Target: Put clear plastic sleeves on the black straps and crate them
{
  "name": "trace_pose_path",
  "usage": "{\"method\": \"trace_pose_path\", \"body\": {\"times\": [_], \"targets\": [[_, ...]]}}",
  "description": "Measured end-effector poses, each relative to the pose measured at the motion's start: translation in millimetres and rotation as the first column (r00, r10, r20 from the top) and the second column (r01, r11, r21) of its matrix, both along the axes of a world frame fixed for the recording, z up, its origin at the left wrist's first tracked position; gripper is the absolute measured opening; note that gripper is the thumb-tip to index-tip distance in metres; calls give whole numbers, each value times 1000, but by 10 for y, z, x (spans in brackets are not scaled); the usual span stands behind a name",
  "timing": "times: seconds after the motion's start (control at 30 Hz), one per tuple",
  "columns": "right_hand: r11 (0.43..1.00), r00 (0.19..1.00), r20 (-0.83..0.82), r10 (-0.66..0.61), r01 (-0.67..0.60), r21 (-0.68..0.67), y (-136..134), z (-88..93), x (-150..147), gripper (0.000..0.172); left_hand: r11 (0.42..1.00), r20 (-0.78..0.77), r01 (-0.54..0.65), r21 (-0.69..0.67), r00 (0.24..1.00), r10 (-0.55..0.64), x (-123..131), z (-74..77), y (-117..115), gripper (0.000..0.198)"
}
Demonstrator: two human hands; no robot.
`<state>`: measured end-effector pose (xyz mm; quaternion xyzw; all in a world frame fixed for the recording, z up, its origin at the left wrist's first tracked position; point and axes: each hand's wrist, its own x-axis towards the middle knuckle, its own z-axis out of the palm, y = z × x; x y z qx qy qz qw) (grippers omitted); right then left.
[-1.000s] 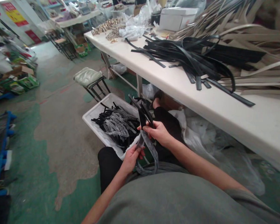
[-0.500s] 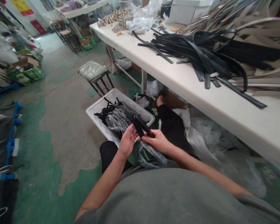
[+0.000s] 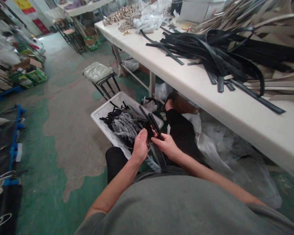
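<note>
Black straps stand up between my two hands, above the near right edge of a white bin. My left hand is closed on them, thumb up along their left side. From the right, my right hand pinches the same bundle with thumb and fingers. A loop of strap with clear plastic film hangs below, close to my shirt. Inside the bin lie many short black straps, some wrapped in cloudy film.
A long white table runs along the right, bearing long black strips, beige strips and metal fittings. A padded stool stands behind the bin. Plastic sheeting lies under the table; blue pallets are at left.
My left hand has moved right and closed on the black straps. The straps have spread apart at the top, and the hanging loop has shifted and narrowed.
</note>
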<state>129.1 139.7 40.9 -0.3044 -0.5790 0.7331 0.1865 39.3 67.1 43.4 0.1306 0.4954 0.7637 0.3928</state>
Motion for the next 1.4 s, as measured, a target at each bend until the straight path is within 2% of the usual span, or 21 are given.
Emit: {"method": "trace_pose_path", "body": {"times": [0.07,0.17,0.23,0.3,0.37,0.43,0.5,0.67,0.77,0.83,0.9,1.0,1.1,1.2,1.3,1.4], "targets": [[998,1000,4,16,-16,54,21,-55,-9,35,998,-151,22,-57,988,-30,5,-65,-27,38],[977,998,42,41,-49,207,105,-36,45,34,986,-382,50,-159,918,-108,-75,-78,-86,36],[938,997,74,-13,-13,345,186,51,114,33,971,-514,58,-232,840,-173,-148,-32,-130,36],[897,996,79,-31,-7,442,256,154,178,30,934,-612,108,-340,729,-307,-183,27,-170,35],[864,996,80,43,-78,497,290,230,217,25,867,-646,195,-458,598,-475,-156,66,-199,32],[822,988,99,122,-156,548,281,263,234,18,811,-644,252,-528,504,-576,-83,70,-214,28],[794,987,103,124,-161,586,255,273,248,18,786,-650,253,-564,451,-612,-3,50,-229,23],[785,997,73,16,-58,617,300,362,334,21,738,-657,149,-658,366,-659,97,-26,-348,22],[747,995,86,-47,-22,665,418,419,381,25,713,-616,172,-679,394,-682,114,-112,-503,25],[706,990,107,-92,-11,709,499,412,397,29,722,-581,248,-645,454,-675,116,-203,-636,30],[681,984,128,-124,-10,732,562,368,409,30,761,-544,320,-565,549,-635,102,-316,-767,38],[723,970,225,-97,-87,686,611,254,428,31,805,-429,325,-497,715,-553,34,-516,-903,40],[789,932,361,-24,-204,580,615,124,472,34,848,-312,181,-498,875,-370,-99,-738,-934,39],[825,900,435,9,-253,506,598,21,582,37,893,-148,-44,-448,989,-25,-295,-948,-891,45],[862,881,474,14,-251,441,566,-20,762,38,889,84,-179,-421,968,234,-538,-1065,-785,47],[895,876,482,10,-223,387,534,16,919,38,888,189,-186,-421,939,286,-820,-997,-571,37]]}}
